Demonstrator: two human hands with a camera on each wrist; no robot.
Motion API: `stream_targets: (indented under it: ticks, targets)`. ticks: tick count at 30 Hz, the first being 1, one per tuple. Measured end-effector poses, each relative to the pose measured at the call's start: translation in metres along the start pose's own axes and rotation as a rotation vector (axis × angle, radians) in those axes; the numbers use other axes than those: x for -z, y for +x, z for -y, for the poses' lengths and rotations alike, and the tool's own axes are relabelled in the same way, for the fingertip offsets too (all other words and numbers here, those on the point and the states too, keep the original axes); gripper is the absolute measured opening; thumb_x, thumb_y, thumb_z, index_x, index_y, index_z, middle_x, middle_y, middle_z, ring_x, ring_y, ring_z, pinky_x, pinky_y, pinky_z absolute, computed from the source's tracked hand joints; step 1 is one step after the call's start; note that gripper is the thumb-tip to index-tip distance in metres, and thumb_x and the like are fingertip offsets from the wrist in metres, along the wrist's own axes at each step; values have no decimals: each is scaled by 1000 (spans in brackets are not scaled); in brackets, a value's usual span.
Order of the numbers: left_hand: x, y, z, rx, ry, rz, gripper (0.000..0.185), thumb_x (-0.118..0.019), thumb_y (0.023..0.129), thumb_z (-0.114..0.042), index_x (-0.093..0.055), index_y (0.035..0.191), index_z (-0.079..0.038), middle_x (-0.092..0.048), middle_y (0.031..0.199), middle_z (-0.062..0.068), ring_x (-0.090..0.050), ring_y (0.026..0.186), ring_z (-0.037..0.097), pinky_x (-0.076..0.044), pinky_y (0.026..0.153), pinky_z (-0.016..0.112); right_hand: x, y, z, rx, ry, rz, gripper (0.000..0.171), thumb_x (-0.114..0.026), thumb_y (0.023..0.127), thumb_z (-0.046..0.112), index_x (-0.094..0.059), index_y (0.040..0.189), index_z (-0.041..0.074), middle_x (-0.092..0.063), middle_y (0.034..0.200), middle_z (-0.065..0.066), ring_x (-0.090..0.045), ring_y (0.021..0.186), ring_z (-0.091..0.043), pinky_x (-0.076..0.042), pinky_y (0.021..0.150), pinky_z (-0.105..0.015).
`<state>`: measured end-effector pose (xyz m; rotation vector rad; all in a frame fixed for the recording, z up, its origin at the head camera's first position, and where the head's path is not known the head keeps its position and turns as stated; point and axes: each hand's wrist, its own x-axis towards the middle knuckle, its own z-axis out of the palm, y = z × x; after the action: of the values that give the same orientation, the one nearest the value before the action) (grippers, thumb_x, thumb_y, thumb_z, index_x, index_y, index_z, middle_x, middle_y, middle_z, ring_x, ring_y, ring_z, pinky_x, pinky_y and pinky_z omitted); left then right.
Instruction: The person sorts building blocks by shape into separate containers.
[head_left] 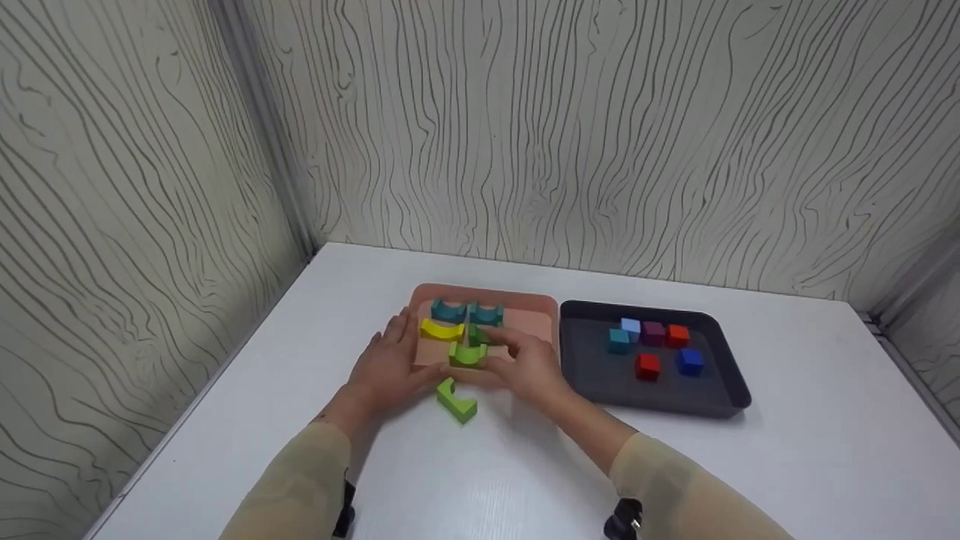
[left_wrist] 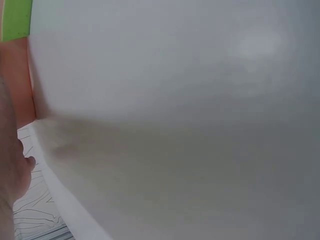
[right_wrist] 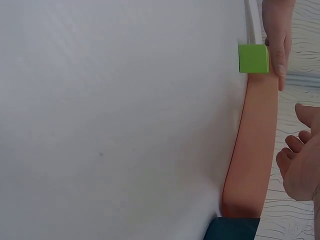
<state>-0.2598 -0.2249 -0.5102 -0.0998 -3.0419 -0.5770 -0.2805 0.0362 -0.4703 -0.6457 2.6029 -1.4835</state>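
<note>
In the head view, my right hand (head_left: 531, 367) reaches over the front of a pink tray (head_left: 536, 326), its thumb and fingers pinching a light green arch block (head_left: 468, 355). The fingers partly hide a dark green arch block (head_left: 475, 335) just behind. My left hand (head_left: 382, 367) rests along the tray's left side with its fingers extended and its thumb at the front rim. Two teal arch blocks (head_left: 448, 311) and a yellow arch block (head_left: 442, 331) lie in the tray. Another light green arch block (head_left: 457, 403) lies on the table before it, near the left thumb.
A dark grey tray (head_left: 600, 386) stands right beside the pink one, holding several small cubes, among them a red cube (head_left: 647, 367) and a blue cube (head_left: 690, 362). Both trays sit on a white table (head_left: 465, 480) with wood-grain patterned walls (head_left: 525, 150) around it.
</note>
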Motion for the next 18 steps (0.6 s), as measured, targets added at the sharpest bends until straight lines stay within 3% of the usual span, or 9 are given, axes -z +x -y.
stream_targets:
  ticks: [4,9,18]
  targets:
    - [5,0,3,-27,66,9,119,-43,91,-89,-7,171,-7,-8,178,11,-11,163,34,-14,129,58,3,-22,2,38,52,31,45,-77,100,21,-68,142,9,-67,142,-8,-58,138,-28,-47,113,-48]
    - [10,-5,12,-39,150,2,120,-35,90,-93,-10,171,-8,-14,177,12,-11,163,36,-16,127,62,-1,-41,-4,18,68,83,49,-79,99,24,-66,143,6,-67,142,-9,-58,138,-28,-46,114,-47]
    - [9,-8,10,-39,104,3,108,-42,98,-81,-9,171,-10,-14,177,13,-11,163,37,-14,127,62,-8,-62,-6,74,18,70,51,-82,96,26,-68,142,9,-67,142,-9,-60,136,-32,-49,110,-54]
